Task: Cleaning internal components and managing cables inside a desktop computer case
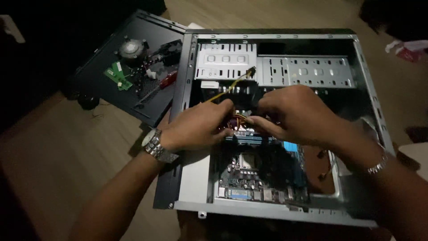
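Nearest, motherboard (258, 176): flat blue-green board, ridged sockets, lying inside the case.
Left hand (200, 127): fingers curled, pinching the cable bundle (238, 119).
Right hand (294, 114): closed, gripping the same red and yellow wires.
Risk: tugging could likely bend pins or snag wires on sharp edges.
Case (370, 89): open grey steel box, perforated drive bays.
Farthest, side panel (129, 67): dark sheet holding loose parts.

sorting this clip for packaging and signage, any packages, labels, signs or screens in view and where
No signs or screens show.
Red and white package: far right on the floor, crumpled, partly cut off by the frame edge.
Any labels inside the open computer case, where the left hand and right hand work, are too dim to tell.
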